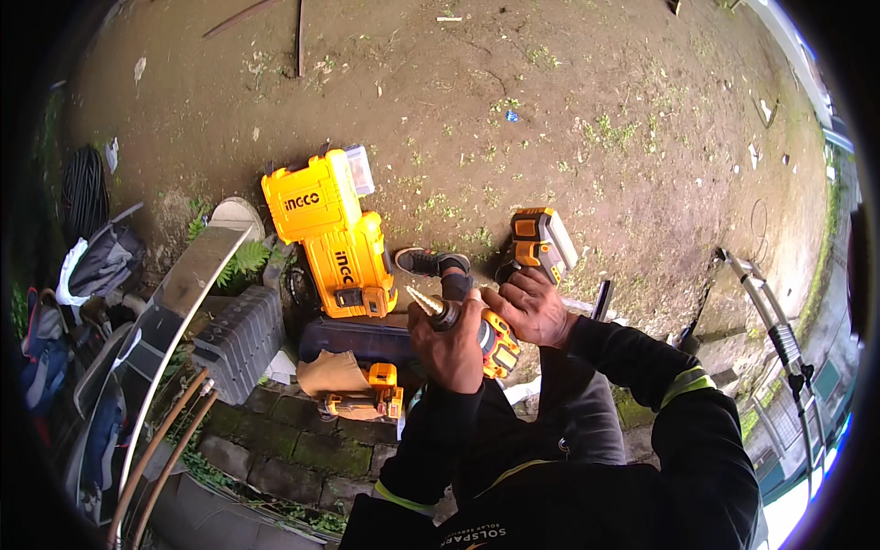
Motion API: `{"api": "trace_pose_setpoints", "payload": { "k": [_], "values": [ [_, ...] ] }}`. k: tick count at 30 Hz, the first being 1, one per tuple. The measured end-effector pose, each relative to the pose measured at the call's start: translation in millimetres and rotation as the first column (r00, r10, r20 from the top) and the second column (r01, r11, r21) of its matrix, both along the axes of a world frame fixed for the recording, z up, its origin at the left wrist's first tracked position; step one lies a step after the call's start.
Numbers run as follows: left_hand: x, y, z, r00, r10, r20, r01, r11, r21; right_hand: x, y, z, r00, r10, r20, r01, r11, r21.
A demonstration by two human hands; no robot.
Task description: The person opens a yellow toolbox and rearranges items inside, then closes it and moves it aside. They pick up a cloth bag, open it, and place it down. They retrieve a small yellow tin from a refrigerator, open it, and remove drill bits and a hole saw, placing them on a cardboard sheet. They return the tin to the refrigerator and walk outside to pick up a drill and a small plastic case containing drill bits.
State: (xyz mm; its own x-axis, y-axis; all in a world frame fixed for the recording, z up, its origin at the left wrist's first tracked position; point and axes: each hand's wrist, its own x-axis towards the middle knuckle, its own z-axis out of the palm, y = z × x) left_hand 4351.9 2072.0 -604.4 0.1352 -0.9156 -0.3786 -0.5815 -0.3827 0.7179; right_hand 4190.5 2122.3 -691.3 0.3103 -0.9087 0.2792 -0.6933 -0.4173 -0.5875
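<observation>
Left hand grips the chuck below the gold stepped conical bit; right hand clasps the heavy, rigid yellow-and-black cordless drill, best held by its body.

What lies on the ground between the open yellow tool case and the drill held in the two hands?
In the head view, a dark shoe on the person's foot lies between the yellow tool case and the drill; around it is bare soil.

An outdoor work yard: bare dirt ground, mossy brick edging, yellow tool cases, a ladder.
</observation>
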Motion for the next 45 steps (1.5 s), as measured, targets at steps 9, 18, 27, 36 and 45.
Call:
{"api": "trace_pose_setpoints", "payload": {
  "k": [9, 18, 27, 36, 45],
  "values": [
    [-42, 9, -9, 0.633, 0.135, -0.762, 0.178, 0.933, 0.312, -91, 10, -17, 0.981, -0.170, 0.094, 0.169, 0.985, 0.017],
    [-68, -61, -109, 0.698, 0.024, -0.715, 0.077, 0.991, 0.108, -103, 0, -136, 0.916, -0.339, 0.213, 0.351, 0.936, -0.021],
    [-74, -152, -238, 0.433, -0.091, -0.897, 0.549, 0.816, 0.182, -96, -25, -237, 0.928, -0.313, 0.203, 0.322, 0.946, -0.016],
    [-53, -200, -303, 0.263, -0.096, -0.960, 0.398, 0.917, 0.017, -99, -82, -299, 0.953, -0.145, 0.266, 0.182, 0.976, -0.121],
    [-49, -206, -324, 0.341, -0.283, -0.897, -0.065, 0.944, -0.323, -107, -88, -355, 0.940, 0.041, 0.338, -0.003, 0.994, -0.111]
  ]
}}
